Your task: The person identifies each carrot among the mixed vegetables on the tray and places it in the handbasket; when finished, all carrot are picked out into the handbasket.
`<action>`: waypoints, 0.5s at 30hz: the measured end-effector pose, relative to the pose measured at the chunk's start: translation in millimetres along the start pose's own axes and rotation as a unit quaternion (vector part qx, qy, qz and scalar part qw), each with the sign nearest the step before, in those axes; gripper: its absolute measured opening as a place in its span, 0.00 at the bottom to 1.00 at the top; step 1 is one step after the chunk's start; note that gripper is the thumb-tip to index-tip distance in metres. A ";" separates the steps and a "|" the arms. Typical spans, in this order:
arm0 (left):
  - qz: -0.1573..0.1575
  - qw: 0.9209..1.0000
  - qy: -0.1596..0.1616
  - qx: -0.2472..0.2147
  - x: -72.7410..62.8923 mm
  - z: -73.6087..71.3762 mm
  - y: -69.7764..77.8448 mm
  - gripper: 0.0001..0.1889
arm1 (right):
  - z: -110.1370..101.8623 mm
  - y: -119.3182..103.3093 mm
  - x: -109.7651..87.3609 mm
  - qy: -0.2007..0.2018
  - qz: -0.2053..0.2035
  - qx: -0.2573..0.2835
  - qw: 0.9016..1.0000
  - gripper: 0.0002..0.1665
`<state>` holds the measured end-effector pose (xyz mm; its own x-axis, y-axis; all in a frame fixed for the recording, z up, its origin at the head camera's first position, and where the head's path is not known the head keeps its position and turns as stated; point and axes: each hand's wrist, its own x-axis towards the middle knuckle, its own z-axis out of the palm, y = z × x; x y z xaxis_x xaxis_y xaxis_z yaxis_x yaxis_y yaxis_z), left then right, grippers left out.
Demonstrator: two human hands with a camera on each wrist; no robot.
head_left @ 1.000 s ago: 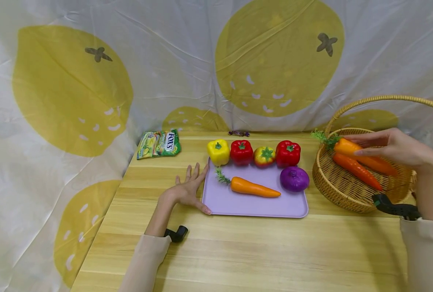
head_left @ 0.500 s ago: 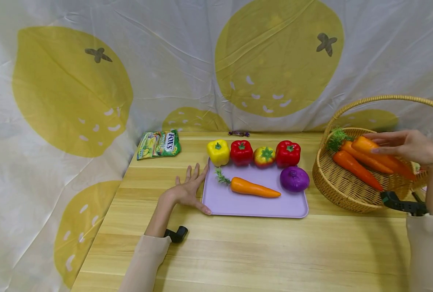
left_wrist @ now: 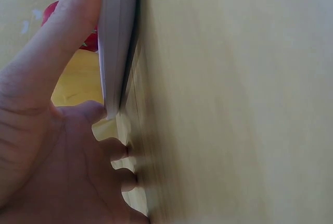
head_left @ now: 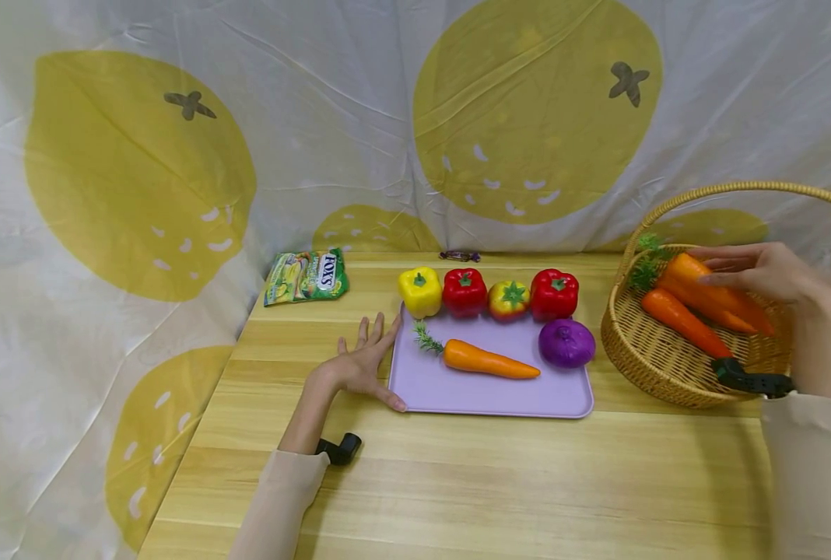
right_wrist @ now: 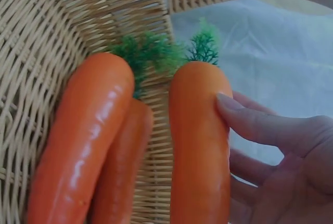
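In the head view my right hand (head_left: 773,272) pinches an orange carrot (head_left: 692,278) over the wicker basket (head_left: 629,365). The right wrist view shows the thumb and fingers on opposite sides of this carrot, near its thick end. Beside it in the basket are a redder carrot (right_wrist: 80,146) and another carrot (right_wrist: 125,166) partly hidden behind. My left hand (head_left: 359,367) spreads its fingers along the left end of the lilac tray (head_left: 485,400), thumb at the front corner. One carrot (head_left: 489,360) with green leaves lies on the tray, left of a purple onion (head_left: 566,343).
Along the tray's back edge sit a yellow pepper (head_left: 420,292), two red peppers, one of them (head_left: 554,294) at the right, and a red-yellow fruit (head_left: 509,300). A green Fox's packet (head_left: 306,277) and a wrapped candy (head_left: 460,255) lie behind. The basket's handle (head_left: 738,187) arches high.
My right hand carried the carrot rightward from the basket's left rim, then slightly back left, lower over the other carrots. My left hand stays at the tray.
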<state>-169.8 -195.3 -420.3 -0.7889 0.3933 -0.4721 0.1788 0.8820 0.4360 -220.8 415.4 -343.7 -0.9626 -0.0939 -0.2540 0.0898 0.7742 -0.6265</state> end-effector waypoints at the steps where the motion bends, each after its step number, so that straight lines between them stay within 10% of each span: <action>1: 0.001 1.000 -0.001 -0.002 0.5 0.1 -0.4 0.80 | 1.3 0.9 1.6 -0.001 0.001 0.003 1.000 0.32; 15: 0.003 1.000 0.002 0.001 -0.1 0.0 -0.2 0.80 | 14.7 11.3 7.4 -0.040 0.038 0.060 0.997 0.25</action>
<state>-169.8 -195.5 -420.3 -0.7898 0.3985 -0.4663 0.1860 0.8800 0.4370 -223.2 414.3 -363.5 -0.9287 -0.0917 -0.3594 0.1963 0.7006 -0.6860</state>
